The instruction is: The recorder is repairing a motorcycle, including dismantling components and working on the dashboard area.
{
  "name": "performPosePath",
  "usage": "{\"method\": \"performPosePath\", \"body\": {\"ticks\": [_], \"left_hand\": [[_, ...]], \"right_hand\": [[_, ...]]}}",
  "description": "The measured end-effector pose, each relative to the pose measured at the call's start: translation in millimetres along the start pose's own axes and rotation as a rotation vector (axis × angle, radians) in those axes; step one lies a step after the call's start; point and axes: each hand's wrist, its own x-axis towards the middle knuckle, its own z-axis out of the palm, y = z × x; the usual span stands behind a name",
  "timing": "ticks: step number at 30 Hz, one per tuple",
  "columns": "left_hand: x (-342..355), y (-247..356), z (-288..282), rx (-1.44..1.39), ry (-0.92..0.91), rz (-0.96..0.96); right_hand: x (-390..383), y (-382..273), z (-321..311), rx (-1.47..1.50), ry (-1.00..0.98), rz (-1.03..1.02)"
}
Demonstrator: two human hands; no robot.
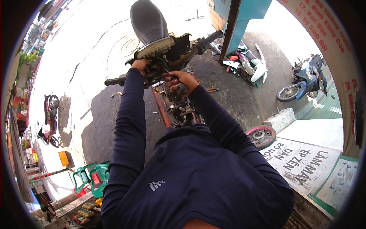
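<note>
In front of me stands a partly stripped motorbike, its handlebar [215,36] running across the view and its dark seat [148,22] beyond. My left hand [140,65] reaches in at the left side of the open instrument housing [154,49]; its fingertips are hidden there. Just right of the middle, my right hand [185,80] is closed around a screwdriver [182,90] with a dark rounded handle. Its thin shaft points up toward the exposed wires below the housing. Bare metal parts and a reddish frame rail [162,107] show beneath both hands.
Pliers [213,90] lie on the ground to the right. Farther right are loose fairing pieces [248,65], a blue motorbike [305,78], a pink-rimmed wheel [262,136] and a concrete block [280,120]. A teal post [234,32] rises behind. Green chairs [100,177] stand at lower left.
</note>
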Motion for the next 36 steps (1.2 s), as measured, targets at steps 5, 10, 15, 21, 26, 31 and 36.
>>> {"method": "performPosePath", "body": {"ticks": [5, 10, 15, 21, 26, 31, 36], "left_hand": [[-2.7, 10.9, 0.9, 0.120, -0.010, 0.073], [-43.0, 83.9, 10.9, 0.985, -0.054, 0.576], [-63.5, 168.2, 26.8, 0.376, 0.096, -0.404], [-84.7, 190.7, -15.0, 0.938, 0.578, 0.048], [-68.4, 171.1, -20.4, 1.111, 0.274, -0.139], [-62.5, 153.7, -21.5, 0.933, 0.386, 0.203], [-73.7, 145.4, -32.3, 0.833, 0.381, 0.393]], "right_hand": [[-1.9, 13.2, 12.9, -0.199, 0.074, -0.079], [8.4, 19.6, 17.2, -0.297, 0.130, -0.135], [9.7, 21.3, 9.7, 0.067, 0.033, -0.073], [12.0, 40.5, 22.4, -0.291, 0.191, -0.236], [17.8, 50.3, 25.4, -0.468, 0.304, -0.244], [21.5, 55.6, 23.0, 0.162, 0.102, -0.189], [15.7, 54.5, 17.1, 0.195, 0.026, -0.140]]}}
